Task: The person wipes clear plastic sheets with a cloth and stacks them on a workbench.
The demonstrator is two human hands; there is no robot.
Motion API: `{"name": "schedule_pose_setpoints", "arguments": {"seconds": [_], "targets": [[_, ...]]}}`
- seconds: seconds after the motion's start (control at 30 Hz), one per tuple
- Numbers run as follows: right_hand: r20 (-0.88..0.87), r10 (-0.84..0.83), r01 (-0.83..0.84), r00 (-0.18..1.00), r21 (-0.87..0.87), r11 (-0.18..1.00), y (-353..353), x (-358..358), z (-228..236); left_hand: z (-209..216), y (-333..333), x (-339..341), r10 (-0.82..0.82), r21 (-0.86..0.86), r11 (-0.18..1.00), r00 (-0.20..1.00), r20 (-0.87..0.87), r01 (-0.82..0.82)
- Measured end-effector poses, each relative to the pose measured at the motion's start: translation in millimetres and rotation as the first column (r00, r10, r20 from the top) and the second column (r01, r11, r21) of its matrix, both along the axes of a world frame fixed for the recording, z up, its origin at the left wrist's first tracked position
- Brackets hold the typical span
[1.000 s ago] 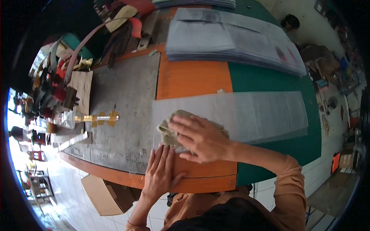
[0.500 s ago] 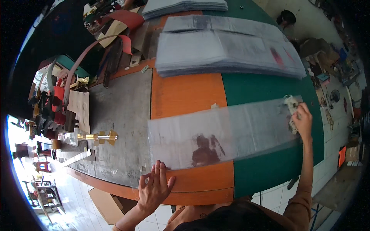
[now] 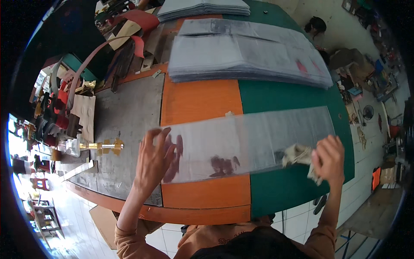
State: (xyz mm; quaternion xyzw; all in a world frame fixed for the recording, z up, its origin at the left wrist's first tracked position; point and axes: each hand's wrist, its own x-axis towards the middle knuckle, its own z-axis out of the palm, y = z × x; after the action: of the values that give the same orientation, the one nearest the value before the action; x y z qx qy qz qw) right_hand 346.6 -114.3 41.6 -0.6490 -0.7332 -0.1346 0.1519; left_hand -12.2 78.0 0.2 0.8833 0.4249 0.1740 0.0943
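"Fingers of the right hand [image 3: 330, 159]: what have they got?"

"They're bent in firmly on a beige cloth [image 3: 298, 154], gripping it by one side. The rest hangs loose to the left, over the near edge of the clear sheet [image 3: 280, 129]. Whether the cloth touches the sheet, I can't tell."

"And the left hand [image 3: 151, 162]?"

"Its back is toward us, fingers curled and thumb drawn in near the forefinger, right at the sheet's left end. The opening looks small, but I can't tell if they pinch the edge."

"How does the sheet lie?"

"Lengthwise across the worktop [image 3: 200, 101], its left part over the orange section and its right part over the green. The left end comes up to the grey panel [image 3: 125, 112]. Dark reddish patches show on it, beside the left hand and toward the near edge; reflections or stains, I can't say."

"What's around it?"

"Beyond it, a thick stack of similar sheets [image 3: 254, 58], with another pile [image 3: 205, 8] farther off. A small pale scrap [image 3: 229, 113] sits at the sheet's far edge. Over on the grey panel, there's a rod [image 3: 112, 146] with gold-coloured tape [image 3: 117, 151] about it."
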Motion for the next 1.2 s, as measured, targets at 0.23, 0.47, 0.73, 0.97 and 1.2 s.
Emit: {"name": "schedule_pose_setpoints", "arguments": {"seconds": [0.23,0.47,0.73,0.97,1.2], "targets": [[-0.016,-0.08,0.074,0.997,-0.245,0.967,-27.9,-31.8,-29.2,-41.2,11.2,5.0,0.013,0.004,1.0,0.999,-0.039,-0.013],[-0.195,-0.161,0.101,0.967,-0.283,0.954,-30.0,-39.0,-56.6,-41.2,5.8,5.1,0.045,0.054,0.997,0.998,0.053,-0.048],[-0.189,-0.149,0.106,0.971,-0.221,0.969,-30.0,-38.0,-60.5,-30.4,-1.0,10.2,-0.192,0.346,0.923,0.981,0.038,0.167],[-0.404,-0.388,0.376,0.828,-0.114,0.92,-38.4,-42.9,-68.8,-25.3,-29.9,0.6,-0.684,0.696,0.571,0.72,0.112,0.434],[-0.445,-0.67,0.752,0.594,0.009,0.659,-29.2,-2.7,-24.4,9.2,-86.0,-14.2,-0.912,0.883,0.188,0.411,-0.006,0.43]]}}
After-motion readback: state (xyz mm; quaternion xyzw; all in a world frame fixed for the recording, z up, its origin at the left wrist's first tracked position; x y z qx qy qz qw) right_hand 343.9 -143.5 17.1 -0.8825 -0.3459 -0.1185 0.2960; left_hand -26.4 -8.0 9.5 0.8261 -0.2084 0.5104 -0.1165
